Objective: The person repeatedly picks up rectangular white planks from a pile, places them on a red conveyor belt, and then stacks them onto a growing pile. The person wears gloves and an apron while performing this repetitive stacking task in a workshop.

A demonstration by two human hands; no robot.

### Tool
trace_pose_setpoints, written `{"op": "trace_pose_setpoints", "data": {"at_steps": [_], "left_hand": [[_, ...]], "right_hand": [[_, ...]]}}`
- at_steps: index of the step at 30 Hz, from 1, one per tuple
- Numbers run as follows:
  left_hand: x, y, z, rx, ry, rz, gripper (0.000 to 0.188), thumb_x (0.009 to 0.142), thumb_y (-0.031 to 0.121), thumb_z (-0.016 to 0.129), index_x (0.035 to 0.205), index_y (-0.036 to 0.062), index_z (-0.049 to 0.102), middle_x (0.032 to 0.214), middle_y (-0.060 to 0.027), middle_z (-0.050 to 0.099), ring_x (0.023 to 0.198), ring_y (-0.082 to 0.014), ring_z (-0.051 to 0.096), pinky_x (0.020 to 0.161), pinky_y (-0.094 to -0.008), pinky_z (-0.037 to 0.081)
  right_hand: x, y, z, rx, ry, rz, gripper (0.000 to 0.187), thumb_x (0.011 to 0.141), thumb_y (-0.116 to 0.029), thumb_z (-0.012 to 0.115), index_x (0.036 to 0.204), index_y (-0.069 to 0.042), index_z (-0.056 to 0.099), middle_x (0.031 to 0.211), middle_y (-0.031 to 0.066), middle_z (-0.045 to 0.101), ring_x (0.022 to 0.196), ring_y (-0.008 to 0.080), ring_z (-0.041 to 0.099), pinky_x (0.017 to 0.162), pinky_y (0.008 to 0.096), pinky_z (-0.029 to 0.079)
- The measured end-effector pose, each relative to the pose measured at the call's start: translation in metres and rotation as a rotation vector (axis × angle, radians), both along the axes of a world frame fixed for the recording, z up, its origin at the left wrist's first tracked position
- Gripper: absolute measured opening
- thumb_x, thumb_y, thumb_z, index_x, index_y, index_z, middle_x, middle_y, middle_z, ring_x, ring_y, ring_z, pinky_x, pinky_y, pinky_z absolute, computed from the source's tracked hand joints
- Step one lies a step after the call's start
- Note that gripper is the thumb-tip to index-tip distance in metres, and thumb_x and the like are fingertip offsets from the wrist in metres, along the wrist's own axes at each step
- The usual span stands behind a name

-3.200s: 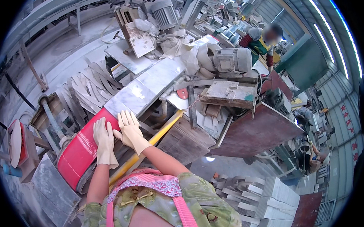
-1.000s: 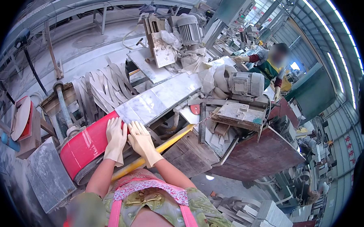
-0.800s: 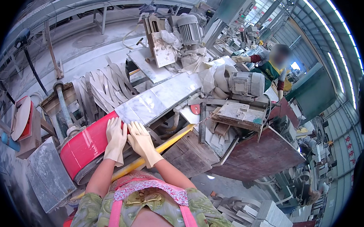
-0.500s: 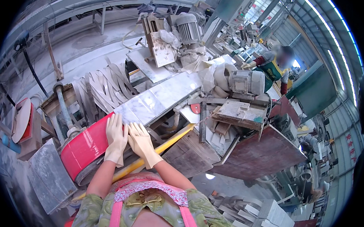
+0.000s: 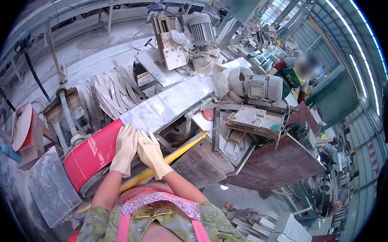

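Cream rubber gloves cover both my hands, which lie close together. My left hand (image 5: pixel 124 151) rests with its fingers stretched at the near edge where a red conveyor belt (image 5: pixel 93 152) meets white-grey marble pieces (image 5: pixel 152 110). My right hand (image 5: pixel 150 154) lies right beside it, its straight fingers pointing at the marble's near edge. Neither hand is wrapped around anything. The marble pieces run in a row along the belt line, away to the right. Whether my palms press on the marble or on the belt's edge is hidden.
A yellow bar (image 5: pixel 178 154) slants under my wrists. A grey motor (image 5: pixel 264 87) stands at the line's right end, another motor (image 5: pixel 201 30) farther back. Curved strips (image 5: pixel 115 92) hang behind the belt. A grey slab (image 5: pixel 54 187) leans at left. A co-worker (image 5: pixel 293 75) stands at far right.
Both my hands have shifted very slightly, the left a little to the right and down, still flat and side by side. The co-worker at far right has leaned and moved their arm.
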State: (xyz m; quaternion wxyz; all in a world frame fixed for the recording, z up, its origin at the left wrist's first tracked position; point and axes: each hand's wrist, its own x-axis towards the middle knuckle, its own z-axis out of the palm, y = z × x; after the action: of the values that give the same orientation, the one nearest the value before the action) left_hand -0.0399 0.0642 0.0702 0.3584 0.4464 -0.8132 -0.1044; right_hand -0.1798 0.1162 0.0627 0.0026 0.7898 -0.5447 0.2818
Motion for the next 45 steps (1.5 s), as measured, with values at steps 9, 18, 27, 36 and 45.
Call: {"op": "trace_pose_setpoints", "data": {"at_steps": [9, 18, 27, 36, 45], "left_hand": [[0.0, -0.001, -0.007, -0.001, 0.04, 0.024, 0.035, 0.097, 0.016, 0.053, 0.12, -0.0091, 0.062, 0.122, -0.0266, 0.065, 0.123, -0.0441, 0.056, 0.111, -0.0501, 0.038], [-0.001, -0.001, -0.004, -0.002, 0.072, 0.024, 0.035, 0.094, 0.016, 0.055, 0.117, -0.0084, 0.063, 0.121, -0.0272, 0.064, 0.121, -0.0445, 0.056, 0.11, -0.05, 0.039], [0.001, -0.003, -0.006, -0.038, 0.069, 0.064, 0.033, 0.092, 0.016, 0.055, 0.112, -0.0082, 0.065, 0.116, -0.0258, 0.066, 0.12, -0.044, 0.057, 0.109, -0.0494, 0.04], [-0.01, -0.022, -0.065, 0.305, 0.422, -0.026, 0.03, 0.09, 0.015, 0.055, 0.113, -0.004, 0.063, 0.109, -0.0235, 0.063, 0.112, -0.0395, 0.057, 0.101, -0.0459, 0.044], [0.021, -0.026, -0.047, 0.09, -0.041, -0.111, 0.046, 0.108, 0.026, 0.038, 0.129, -0.0112, 0.056, 0.138, -0.0307, 0.054, 0.133, -0.045, 0.045, 0.114, -0.0492, 0.034]], "right_hand": [[0.002, -0.002, 0.002, -0.048, -0.006, 0.014, 0.043, 0.089, -0.01, 0.056, 0.129, 0.006, 0.06, 0.129, 0.0235, 0.064, 0.125, 0.037, 0.058, 0.116, 0.0489, 0.036], [0.0, -0.003, 0.003, -0.026, 0.003, 0.042, 0.043, 0.089, -0.01, 0.057, 0.129, 0.004, 0.06, 0.129, 0.0222, 0.064, 0.126, 0.0358, 0.058, 0.116, 0.0488, 0.036], [-0.002, -0.011, -0.006, -0.04, 0.016, 0.084, 0.04, 0.089, -0.009, 0.058, 0.126, 0.004, 0.062, 0.125, 0.0218, 0.066, 0.125, 0.0344, 0.059, 0.115, 0.0493, 0.037], [-0.002, 0.008, 0.027, 0.091, -0.215, 0.021, 0.031, 0.088, -0.013, 0.052, 0.112, -0.003, 0.068, 0.119, 0.0131, 0.069, 0.115, 0.0291, 0.062, 0.108, 0.0423, 0.04], [0.027, -0.011, -0.039, -0.125, 0.005, -0.133, 0.029, 0.091, -0.021, 0.049, 0.104, -0.006, 0.07, 0.108, 0.0096, 0.071, 0.114, 0.0215, 0.063, 0.112, 0.0404, 0.035]]}}
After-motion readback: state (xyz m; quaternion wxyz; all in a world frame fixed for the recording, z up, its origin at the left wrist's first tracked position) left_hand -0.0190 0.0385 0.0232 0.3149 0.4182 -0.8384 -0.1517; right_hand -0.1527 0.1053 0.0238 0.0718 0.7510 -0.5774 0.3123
